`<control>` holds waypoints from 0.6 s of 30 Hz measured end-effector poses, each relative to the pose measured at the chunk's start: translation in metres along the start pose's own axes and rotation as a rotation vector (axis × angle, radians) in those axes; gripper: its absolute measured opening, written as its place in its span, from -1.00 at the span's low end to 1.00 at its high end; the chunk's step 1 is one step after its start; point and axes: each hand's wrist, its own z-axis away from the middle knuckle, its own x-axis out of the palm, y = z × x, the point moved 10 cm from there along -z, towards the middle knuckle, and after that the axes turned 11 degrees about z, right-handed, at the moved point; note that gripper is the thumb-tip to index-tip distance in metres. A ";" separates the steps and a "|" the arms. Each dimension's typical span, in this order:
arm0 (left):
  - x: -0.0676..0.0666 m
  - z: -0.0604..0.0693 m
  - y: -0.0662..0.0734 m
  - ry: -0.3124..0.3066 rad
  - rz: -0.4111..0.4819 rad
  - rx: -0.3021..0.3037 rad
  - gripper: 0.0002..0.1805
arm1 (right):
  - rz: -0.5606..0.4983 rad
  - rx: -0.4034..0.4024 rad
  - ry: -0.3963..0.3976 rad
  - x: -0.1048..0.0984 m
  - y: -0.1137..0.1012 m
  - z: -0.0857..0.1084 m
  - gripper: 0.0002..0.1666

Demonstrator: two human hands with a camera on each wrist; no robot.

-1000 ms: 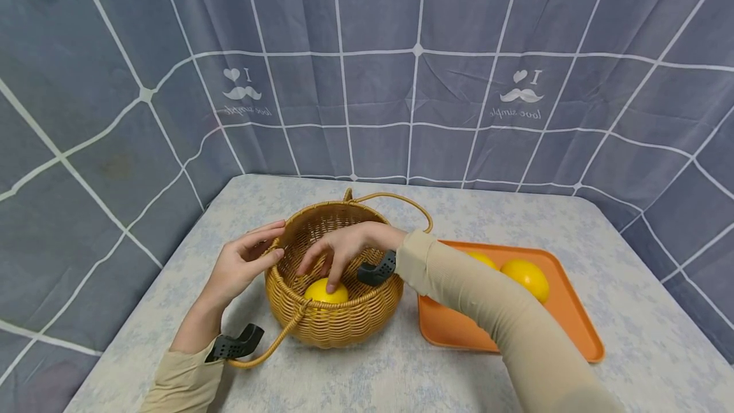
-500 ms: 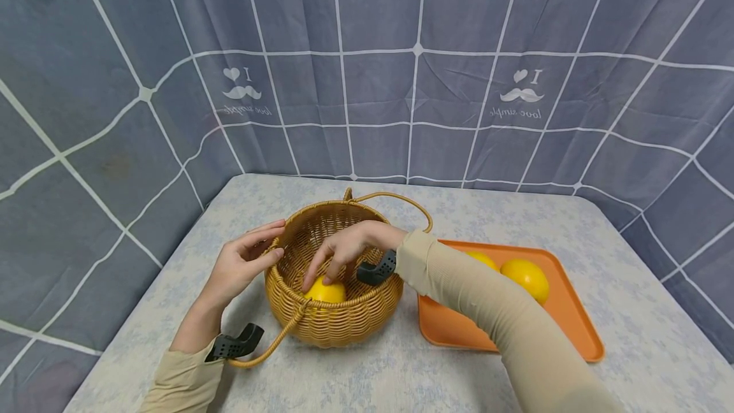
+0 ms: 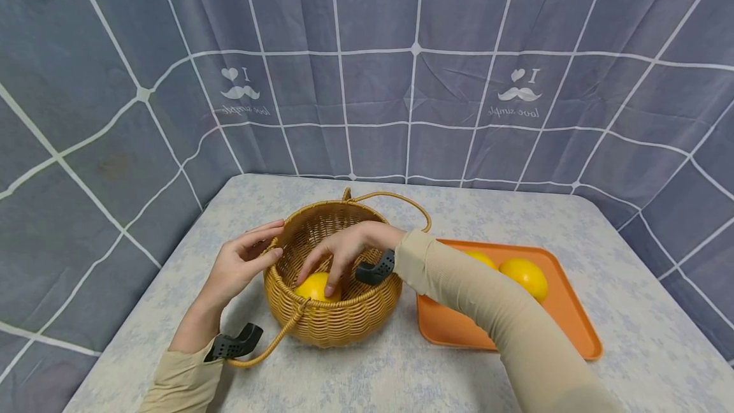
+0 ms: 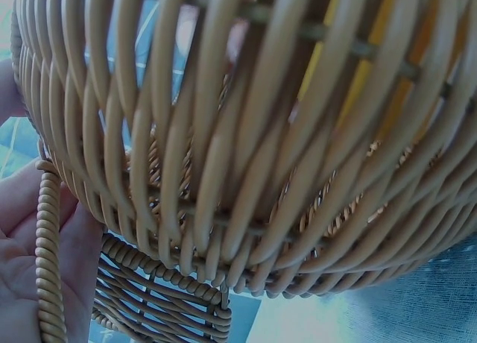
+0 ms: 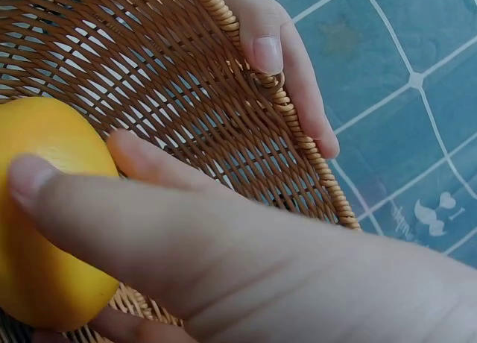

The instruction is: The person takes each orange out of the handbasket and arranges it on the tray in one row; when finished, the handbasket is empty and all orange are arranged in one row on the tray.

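A round-bodied wicker basket (image 3: pixel 332 327) stands on the table, left of centre. My left hand (image 3: pixel 237 269) holds its left rim, the thumb inside and the fingers outside. Reaching into the basket, my right hand (image 3: pixel 341 250) grips a smooth, oval yellow fruit (image 3: pixel 315 287) low near the front wall. In the right wrist view the thumb lies across the yellow fruit (image 5: pixel 52 231), with other fingers behind and beneath it. The left wrist view shows the woven wall (image 4: pixel 246 156) up close, with yellow behind the gaps.
An orange tray (image 3: pixel 564 311) lies to the right, partly under my right forearm. It bears two more yellow fruits (image 3: pixel 523 279), one half hidden by the sleeve. One basket handle (image 3: pixel 395 195) leans out at the back; the other handle (image 3: pixel 269 352) droops by my left wrist.
My right fingers have shifted their hold on the fruit, the thumb now at its right side. The fruit has moved slightly left in the basket. My left hand stays on the rim.
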 end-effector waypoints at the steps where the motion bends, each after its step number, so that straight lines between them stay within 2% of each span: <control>1: 0.000 0.000 0.000 0.000 0.000 -0.001 -0.60 | 0.015 0.011 0.012 -0.001 0.002 0.000 -0.36; 6: 0.000 0.000 0.000 -0.003 -0.009 -0.002 -0.59 | 0.020 0.064 0.023 -0.002 0.008 0.000 -0.35; 8: 0.000 0.000 0.000 -0.001 -0.009 -0.001 -0.59 | 0.020 0.056 0.016 -0.001 0.006 -0.001 -0.35; 12: -0.001 0.000 0.000 0.001 -0.010 -0.001 -0.59 | 0.091 0.034 0.024 -0.002 0.004 -0.001 -0.35; 15: -0.001 0.000 -0.001 0.001 -0.008 -0.001 -0.59 | 0.133 0.038 0.043 -0.005 0.004 0.000 -0.34; 18: -0.001 -0.001 -0.001 0.003 -0.008 -0.001 -0.59 | 0.132 0.049 0.054 -0.006 0.004 0.001 -0.34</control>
